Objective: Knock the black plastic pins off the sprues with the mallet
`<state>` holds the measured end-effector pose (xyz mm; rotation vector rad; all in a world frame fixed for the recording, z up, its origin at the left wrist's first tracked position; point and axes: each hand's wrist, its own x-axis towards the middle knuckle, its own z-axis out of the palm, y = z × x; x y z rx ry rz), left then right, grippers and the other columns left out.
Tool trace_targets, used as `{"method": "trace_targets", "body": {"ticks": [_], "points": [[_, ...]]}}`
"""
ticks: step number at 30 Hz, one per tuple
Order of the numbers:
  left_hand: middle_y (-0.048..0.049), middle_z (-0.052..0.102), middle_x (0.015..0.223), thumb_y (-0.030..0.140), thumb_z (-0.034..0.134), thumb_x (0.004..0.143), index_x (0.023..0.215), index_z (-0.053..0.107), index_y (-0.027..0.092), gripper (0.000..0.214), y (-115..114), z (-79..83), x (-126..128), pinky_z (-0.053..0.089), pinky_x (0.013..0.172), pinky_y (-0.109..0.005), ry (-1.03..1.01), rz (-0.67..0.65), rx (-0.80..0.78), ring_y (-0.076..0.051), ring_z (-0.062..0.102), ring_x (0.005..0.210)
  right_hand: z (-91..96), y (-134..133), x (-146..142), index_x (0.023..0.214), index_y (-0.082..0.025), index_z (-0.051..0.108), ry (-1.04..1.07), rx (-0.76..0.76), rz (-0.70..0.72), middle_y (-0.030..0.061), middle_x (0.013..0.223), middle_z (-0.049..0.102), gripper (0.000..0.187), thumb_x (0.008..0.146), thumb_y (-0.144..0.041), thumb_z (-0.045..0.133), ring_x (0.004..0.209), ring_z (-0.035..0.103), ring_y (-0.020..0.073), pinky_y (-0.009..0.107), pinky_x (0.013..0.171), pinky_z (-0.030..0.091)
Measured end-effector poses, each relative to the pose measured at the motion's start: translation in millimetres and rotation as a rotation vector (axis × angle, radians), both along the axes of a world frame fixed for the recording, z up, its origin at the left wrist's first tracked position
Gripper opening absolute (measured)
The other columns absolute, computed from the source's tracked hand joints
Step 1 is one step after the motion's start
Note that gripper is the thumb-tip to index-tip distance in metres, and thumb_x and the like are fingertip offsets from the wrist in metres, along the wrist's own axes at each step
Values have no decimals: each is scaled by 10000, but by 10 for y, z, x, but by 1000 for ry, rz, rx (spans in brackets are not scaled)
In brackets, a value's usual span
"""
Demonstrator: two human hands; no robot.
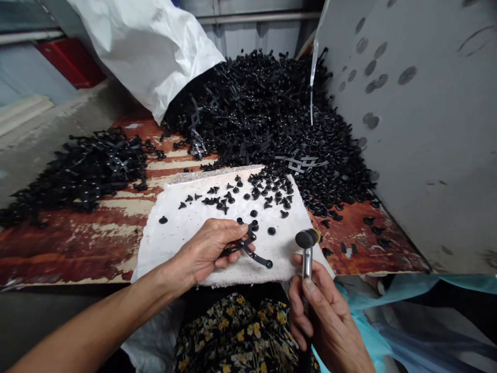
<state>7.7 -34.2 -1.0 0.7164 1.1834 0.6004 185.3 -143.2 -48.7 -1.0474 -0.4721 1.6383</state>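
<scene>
Well, our left hand (207,246) pinching a black linkage (255,257) over the white cloth (155,248), our right hand (324,308) wrapped around a hammer (307,264) near the cloth's right edge, black studs (253,213) scattered beyond.

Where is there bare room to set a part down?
White fabric cloth: its near-left patch, between the lone black round stud and the left hand. Worn red-brown tabletop: the strip between that cloth and the left pile of black jointed strips. Crowded: the cloth's far side, strewn with black studs, and the black heap behind.
</scene>
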Motion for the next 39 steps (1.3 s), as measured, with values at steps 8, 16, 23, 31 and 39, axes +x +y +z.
{"method": "trace_targets", "body": {"ticks": [8, 16, 23, 31, 39], "points": [[-104, 691, 650, 297, 736, 736, 642, 653, 80, 251, 19, -5, -19, 191, 280, -108, -11, -27, 5, -19, 419, 344, 13, 16, -22, 1147, -297, 559, -36, 4, 20, -84, 613, 511, 372, 847, -489, 666, 393, 292, 34, 135, 341, 385], [-95, 711, 724, 237, 663, 814, 686, 593, 114, 191, -43, 41, -27, 193, 281, -97, -27, 49, -57, -23, 446, 360, 66, -4, 30, 1111, -284, 551, -189, 7, -49, -82, 591, 492, 393, 821, -508, 694, 411, 338, 59, 157, 348, 381], [-115, 736, 892, 281, 671, 828, 720, 576, 122, 215, -72, 38, -19, 213, 293, -108, -46, 31, -8, -9, 449, 367, -12, -8, 61, 1133, -286, 533, -165, 21, -54, -83, 599, 492, 399, 831, -497, 688, 404, 335, 54, 151, 337, 373], [-38, 665, 759, 295, 701, 815, 733, 583, 145, 208, 0, 88, -77, 237, 319, -124, 35, 68, 40, -40, 513, 440, 70, 6, 32, 1138, -284, 557, -177, -24, -58, -86, 573, 482, 428, 807, -509, 708, 403, 323, 57, 150, 343, 357], [-6, 611, 654, 295, 684, 834, 744, 608, 158, 181, -23, 112, -87, 282, 352, -125, 23, 59, 10, -43, 484, 440, 54, 6, 39, 1110, -291, 578, -170, -41, -65, -80, 591, 483, 410, 797, -516, 716, 414, 331, 51, 139, 343, 367]]}}
